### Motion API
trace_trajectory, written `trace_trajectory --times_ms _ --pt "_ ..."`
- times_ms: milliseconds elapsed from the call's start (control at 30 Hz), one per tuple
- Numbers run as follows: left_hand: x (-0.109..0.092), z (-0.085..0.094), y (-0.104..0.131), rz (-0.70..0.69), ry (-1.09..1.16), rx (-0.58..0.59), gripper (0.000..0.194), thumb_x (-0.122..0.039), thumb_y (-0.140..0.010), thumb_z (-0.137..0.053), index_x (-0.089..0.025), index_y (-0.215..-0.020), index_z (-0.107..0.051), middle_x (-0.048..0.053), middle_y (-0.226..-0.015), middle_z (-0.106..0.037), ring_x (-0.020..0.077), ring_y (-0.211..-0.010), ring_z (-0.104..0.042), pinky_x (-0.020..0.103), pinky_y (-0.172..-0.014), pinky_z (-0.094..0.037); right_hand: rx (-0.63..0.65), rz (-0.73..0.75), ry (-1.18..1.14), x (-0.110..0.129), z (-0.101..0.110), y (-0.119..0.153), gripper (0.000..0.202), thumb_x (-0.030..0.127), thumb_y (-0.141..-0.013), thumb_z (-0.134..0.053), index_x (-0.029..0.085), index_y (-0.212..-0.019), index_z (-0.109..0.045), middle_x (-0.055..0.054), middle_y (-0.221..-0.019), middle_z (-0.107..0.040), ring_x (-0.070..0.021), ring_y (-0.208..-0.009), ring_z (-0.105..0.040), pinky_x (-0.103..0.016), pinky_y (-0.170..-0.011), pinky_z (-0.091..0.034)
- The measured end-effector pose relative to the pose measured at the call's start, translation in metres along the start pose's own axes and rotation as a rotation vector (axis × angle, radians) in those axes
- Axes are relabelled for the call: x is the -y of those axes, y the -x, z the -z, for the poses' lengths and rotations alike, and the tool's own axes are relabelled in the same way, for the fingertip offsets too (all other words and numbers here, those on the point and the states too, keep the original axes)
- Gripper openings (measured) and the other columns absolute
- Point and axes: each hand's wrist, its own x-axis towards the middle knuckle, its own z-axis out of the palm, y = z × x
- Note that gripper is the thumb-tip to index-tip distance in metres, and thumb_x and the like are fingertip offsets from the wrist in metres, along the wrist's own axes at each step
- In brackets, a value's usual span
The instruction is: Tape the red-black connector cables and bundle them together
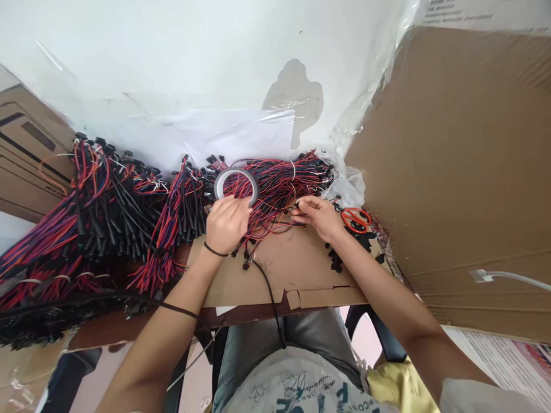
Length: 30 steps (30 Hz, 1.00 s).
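My left hand (228, 225) is closed on the lower edge of a roll of black tape (255, 188), which stands tilted with its pale core facing me. To its right, my right hand (319, 217) pinches a small black piece (297, 205) between thumb and fingertips; whether it is a connector or a bit of tape I cannot tell. Behind both hands lies a bundle of red and dark wires (275, 175), bound with a white tie. Loose wire ends with black connectors (246, 259) spread over the cardboard sheet (288, 269) between my forearms.
Orange-handled scissors (356, 220) lie right of my right hand, beside black scraps (336, 263) and a clear plastic bag (348, 186). More wire bundles (112, 201) are heaped at left. A black cable (272, 292) hangs over the front edge. A cardboard wall (465, 160) rises at right.
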Motion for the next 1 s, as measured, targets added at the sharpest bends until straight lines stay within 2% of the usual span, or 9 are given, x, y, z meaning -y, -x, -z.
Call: trace_trajectory --times_ms 67,167,267,333,433,567,767,867,1000 --pt "0.011 -0.007 -0.003 0.143 -0.034 0.092 0.028 -0.024 -0.093 -0.044 -0.016 -0.109 -0.066 0.012 -0.098 -0.069 0.0256 -0.100 -0.058 0.044 -0.089 -0.046 0.066 -0.064 -0.042 -0.001 -0.002 0.003 0.040 0.043 -0.052 -0.085 0.019 -0.080 -0.069 0.002 -0.073 -0.066 -0.0136 -0.073 -0.066 -0.031 -0.071 -0.058" --pt "0.015 -0.012 -0.004 0.225 -0.047 0.152 0.031 -0.029 -0.092 -0.046 -0.016 -0.113 -0.066 0.014 -0.107 -0.065 0.0285 -0.106 -0.051 0.045 -0.090 -0.044 0.093 -0.115 -0.101 -0.004 -0.008 0.008 0.036 0.038 -0.054 -0.085 0.021 -0.082 -0.070 0.002 -0.077 -0.065 -0.0135 -0.078 -0.065 -0.034 -0.077 -0.056" --pt "0.000 -0.009 -0.007 0.241 -0.025 0.083 0.035 -0.033 -0.090 -0.051 -0.016 -0.118 -0.063 0.015 -0.111 -0.061 0.0285 -0.105 -0.050 0.044 -0.090 -0.042 0.091 -0.134 -0.149 -0.006 -0.013 0.012 0.032 0.034 -0.056 -0.085 0.021 -0.081 -0.071 0.002 -0.080 -0.065 -0.0119 -0.080 -0.062 -0.032 -0.081 -0.053" --pt "-0.014 -0.004 -0.009 0.244 0.053 0.020 0.030 -0.032 -0.090 -0.051 -0.017 -0.112 -0.066 0.013 -0.103 -0.061 0.0258 -0.100 -0.051 0.042 -0.088 -0.042 0.103 -0.148 -0.157 -0.006 -0.016 0.015 0.030 0.033 -0.057 -0.084 0.021 -0.081 -0.072 0.001 -0.079 -0.066 -0.0102 -0.077 -0.060 -0.028 -0.077 -0.050" --pt "-0.031 0.001 -0.013 0.168 0.193 -0.032 0.023 -0.025 -0.089 -0.052 -0.018 -0.104 -0.068 0.009 -0.093 -0.061 0.0213 -0.091 -0.053 0.038 -0.084 -0.043 0.148 -0.209 -0.190 -0.007 -0.021 0.020 0.030 0.030 -0.055 -0.085 0.019 -0.080 -0.073 0.001 -0.073 -0.066 -0.0078 -0.069 -0.057 -0.023 -0.068 -0.046" --pt "-0.036 0.001 -0.013 0.020 0.285 -0.019 0.021 -0.020 -0.087 -0.056 -0.021 -0.103 -0.068 0.007 -0.094 -0.063 0.0190 -0.088 -0.055 0.037 -0.083 -0.043 0.201 -0.299 -0.229 -0.008 -0.025 0.025 0.031 0.021 -0.050 -0.086 0.016 -0.078 -0.073 0.001 -0.072 -0.067 -0.0065 -0.064 -0.056 -0.019 -0.057 -0.040" --pt "-0.035 0.002 -0.009 -0.124 0.322 -0.010 0.015 -0.018 -0.084 -0.061 -0.026 -0.094 -0.070 0.005 -0.100 -0.066 0.0192 -0.095 -0.055 0.037 -0.084 -0.043 0.392 -0.432 -0.244 -0.007 -0.026 0.029 0.058 0.008 -0.055 -0.078 0.018 -0.111 -0.065 0.004 -0.067 -0.065 -0.0063 -0.060 -0.056 -0.017 -0.055 -0.041" --pt "-0.035 0.004 -0.009 -0.190 0.318 0.011 0.016 -0.017 -0.082 -0.063 -0.027 -0.092 -0.070 0.005 -0.101 -0.067 0.0198 -0.098 -0.054 0.037 -0.083 -0.043 0.452 -0.463 -0.205 -0.007 -0.025 0.029 0.064 0.006 -0.058 -0.074 0.018 -0.119 -0.059 0.004 -0.068 -0.065 -0.0066 -0.061 -0.056 -0.017 -0.055 -0.043" --pt "-0.041 0.007 -0.008 -0.149 0.295 0.004 0.012 -0.015 -0.080 -0.064 -0.026 -0.084 -0.070 0.004 -0.097 -0.068 0.0202 -0.095 -0.055 0.038 -0.082 -0.043 0.426 -0.455 -0.114 -0.003 -0.025 0.030 0.064 0.010 -0.068 -0.068 0.017 -0.129 -0.051 0.002 -0.071 -0.066 -0.0069 -0.058 -0.053 -0.018 -0.054 -0.046"
